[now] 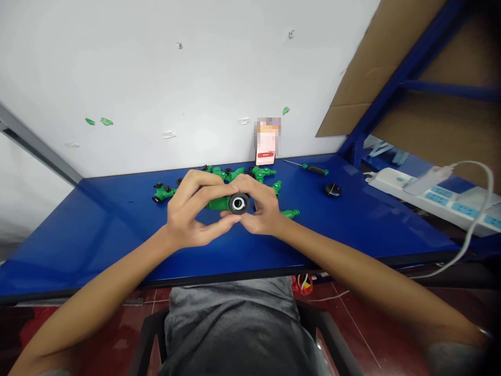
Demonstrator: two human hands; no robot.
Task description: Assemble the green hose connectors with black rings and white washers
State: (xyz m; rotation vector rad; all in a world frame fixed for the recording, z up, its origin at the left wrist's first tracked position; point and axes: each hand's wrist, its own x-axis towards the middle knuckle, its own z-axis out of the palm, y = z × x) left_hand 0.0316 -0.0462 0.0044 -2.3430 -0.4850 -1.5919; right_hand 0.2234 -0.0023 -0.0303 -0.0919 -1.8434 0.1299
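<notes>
The green fitting (219, 203) is held up between both hands, above the middle of the blue desk (129, 235), its open end turned toward the wearer and a black collar (231, 210) around that end. Inside the collar a white ring (235, 204) shows, with a dark hole at its centre. The left hand (191, 214) grips from the left, fingers bent over the top and thumb stretched below; the right hand (262, 206) closes in from the right, its fingers curled against the collar, so the fingertips of both nearly ring the open end. As for progress, the collar appears to be on the fitting and the ring sits within it; whether the collar is fully seated, or still being turned, cannot be told from this view, so that check looks like the part left. More green fittings (236, 174) lie beyond the hands toward the desk's back edge, another fitting (167, 194) to the left and a green nozzle end (290, 213) just beside the right hand; which of these are finished is unclear. Near the back right corner rest a screwdriver (316, 169) and a round black object (332, 190), while a phone (266, 146) stands at the back edge, against the wall (219, 83).
</notes>
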